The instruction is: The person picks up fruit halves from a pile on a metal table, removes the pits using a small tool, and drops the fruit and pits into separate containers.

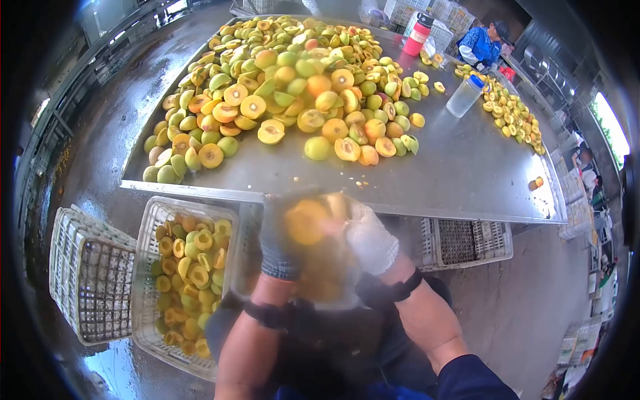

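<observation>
Both hands are gloved and close together at the table's front edge. My left hand (280, 237), in a grey glove, has its fingers closed on a halved yellow fruit (306, 222), its cut face toward me. My right hand (369, 240), in a white glove, touches the fruit's right side; its fingertips are blurred, and what they hold I cannot make out. Beyond the hands a large heap of halved and whole green and orange fruit (253, 107) lies on the metal table (267, 167). Below the hands is a blurred container with yellow fruit.
A white crate (227, 267) of fruit halves stands at the left, beside stacked empty crates (90, 273). Another crate (467, 241) is under the table at the right. A clear bottle (465, 97), a pink bottle (417, 37) and a second fruit pile (510, 113) are farther back, near a person (481, 45).
</observation>
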Tool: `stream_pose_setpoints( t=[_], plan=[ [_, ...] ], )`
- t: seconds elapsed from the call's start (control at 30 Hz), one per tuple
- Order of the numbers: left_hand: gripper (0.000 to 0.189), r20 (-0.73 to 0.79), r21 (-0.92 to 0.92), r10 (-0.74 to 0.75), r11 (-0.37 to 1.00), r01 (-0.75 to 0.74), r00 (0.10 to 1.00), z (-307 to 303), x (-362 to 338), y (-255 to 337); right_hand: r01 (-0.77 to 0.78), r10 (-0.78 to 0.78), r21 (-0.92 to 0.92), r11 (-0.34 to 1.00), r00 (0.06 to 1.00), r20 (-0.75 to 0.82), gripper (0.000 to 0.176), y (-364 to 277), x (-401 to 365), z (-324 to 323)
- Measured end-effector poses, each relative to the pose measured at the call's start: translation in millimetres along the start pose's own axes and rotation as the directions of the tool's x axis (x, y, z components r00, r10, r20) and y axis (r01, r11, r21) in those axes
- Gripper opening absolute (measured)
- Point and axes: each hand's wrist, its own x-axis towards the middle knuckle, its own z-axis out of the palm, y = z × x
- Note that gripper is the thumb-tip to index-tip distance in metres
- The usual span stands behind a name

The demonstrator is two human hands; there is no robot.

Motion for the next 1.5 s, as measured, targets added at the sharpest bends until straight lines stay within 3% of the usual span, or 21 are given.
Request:
stream_pose_setpoints(
  t=[0.07, 0.1, 0.13, 0.17, 0.2, 0.23, 0.27, 0.33, 0.4, 0.47, 0.53, 0.57, 0.6, 0.63, 0.8, 0.87, 0.97, 1.07, 1.27, 1.37, 1.5],
  plan=[
    [0.062, -0.007, 0.045, 0.046, 0.998, -0.046, 0.999, 4.7, 4.2, -12.6, -0.004, 0.009, 0.097, 0.995, 0.999, -0.049, 0.034, 8.6, 1.3, 0.0],
    [0.062, -0.060, -0.124, -0.026, 0.992, 0.018, 0.998, 4.3, 3.7, -32.8, 0.006, 0.003, 0.103, 0.995, 0.997, -0.083, 0.032, 13.4, 2.9, -0.3],
    [0.063, -0.072, -0.113, -0.041, 0.993, 0.033, 0.997, 4.5, 2.8, -40.2, 0.016, -0.003, 0.109, 0.994, 0.993, -0.117, 0.031, 18.3, 4.5, -0.7],
    [0.063, -0.083, -0.103, -0.057, 0.994, 0.048, 0.995, 4.7, 1.9, -47.5, 0.051, -0.041, 0.060, 0.997, 0.988, -0.152, 0.031, 23.6, 7.4, -0.1],
    [0.064, -0.053, 0.089, -0.009, 0.996, 0.014, 0.999, 3.6, 1.6, -48.6, 0.083, -0.079, 0.010, 0.997, 0.979, -0.185, 0.030, 27.5, 9.3, 0.6],
    [0.065, -0.077, 0.098, -0.032, 0.994, 0.039, 0.997, 4.2, 1.5, -48.7, 0.129, -0.164, -0.169, 0.977, 0.964, -0.210, 0.032, 26.4, 7.9, 3.3],
    [0.066, -0.101, 0.106, -0.054, 0.992, 0.064, 0.993, 5.0, 1.4, -48.1, 0.273, -0.384, -0.445, 0.853, 0.906, -0.180, 0.033, 26.6, 7.3, 1.0],
    [0.067, -0.197, -0.110, -0.177, 0.981, 0.158, 0.964, 11.4, 2.5, -43.6, 0.422, -0.710, -0.839, 0.344, 0.702, 0.062, 0.035, 26.3, 5.2, -6.6],
    [0.068, -0.222, -0.041, -0.150, 0.989, 0.145, 0.963, 15.1, 1.7, -49.5, 0.331, -0.667, -0.896, 0.295, 0.743, 0.054, 0.034, 6.8, -9.2, -3.9],
    [0.065, -0.156, -0.181, -0.195, 0.969, 0.166, 0.968, 18.1, 6.3, -35.4, 0.222, -0.659, -0.942, 0.250, 0.752, 0.003, 0.031, -5.8, -21.0, -4.6],
    [0.060, 0.018, -0.618, -0.324, 0.740, 0.265, 0.946, 20.6, 12.5, -4.3, 0.269, -0.620, -0.903, 0.336, 0.785, 0.003, 0.026, -17.1, -27.0, -4.5],
    [0.056, -0.025, -0.266, -0.152, 0.954, 0.140, 0.988, 20.5, 12.9, 2.2, 0.301, -0.580, -0.866, 0.399, 0.814, 0.016, 0.026, -21.1, -29.2, -3.8],
    [0.053, 0.004, 0.129, 0.026, 0.991, -0.026, 1.000, 20.4, 13.3, 7.0, 0.327, -0.541, -0.824, 0.462, 0.841, 0.031, 0.025, -22.3, -30.3, -3.3],
    [0.050, 0.101, 0.494, 0.177, 0.846, -0.203, 0.979, 19.8, 14.2, 8.9, 0.386, -0.639, -0.864, 0.322, 0.762, 0.102, 0.027, -11.1, -24.8, -8.0],
    [0.046, 0.125, 0.503, 0.154, 0.842, -0.196, 0.980, 10.8, 16.8, -21.7, 0.300, -0.597, -0.919, 0.255, 0.797, 0.094, 0.032, -13.4, -26.2, -2.0],
    [0.046, 0.090, 0.394, 0.126, 0.907, -0.152, 0.988, 10.9, 18.8, -22.1, 0.323, -0.649, -0.923, 0.210, 0.752, 0.116, 0.029, -12.2, -22.4, 3.1],
    [0.046, 0.056, 0.167, 0.045, 0.984, -0.054, 0.997, 12.1, 19.5, -12.1, 0.278, -0.612, -0.946, 0.168, 0.782, 0.121, 0.027, -7.2, -21.7, 8.9],
    [0.047, 0.066, 0.144, 0.034, 0.989, -0.043, 0.997, 13.0, 18.7, -10.5, 0.263, -0.646, -0.957, 0.121, 0.753, 0.126, 0.023, -5.7, -18.5, 13.0],
    [0.044, 0.023, 0.136, 0.075, 0.988, -0.077, 0.997, 17.1, 16.4, -8.1, 0.138, -0.558, -0.968, 0.212, 0.830, -0.003, 0.018, 5.6, -18.6, 22.9],
    [0.037, 0.038, 0.166, 0.070, 0.983, -0.076, 0.997, 5.3, 18.0, -13.6, 0.321, -0.579, -0.937, 0.136, 0.794, 0.188, 0.017, 3.5, -16.6, 20.9],
    [0.035, 0.084, 0.339, 0.136, 0.928, -0.157, 0.987, -3.8, 19.7, -12.5, 0.369, -0.552, -0.929, -0.028, 0.769, 0.322, 0.016, -1.0, -14.8, 17.7]
  ],
)
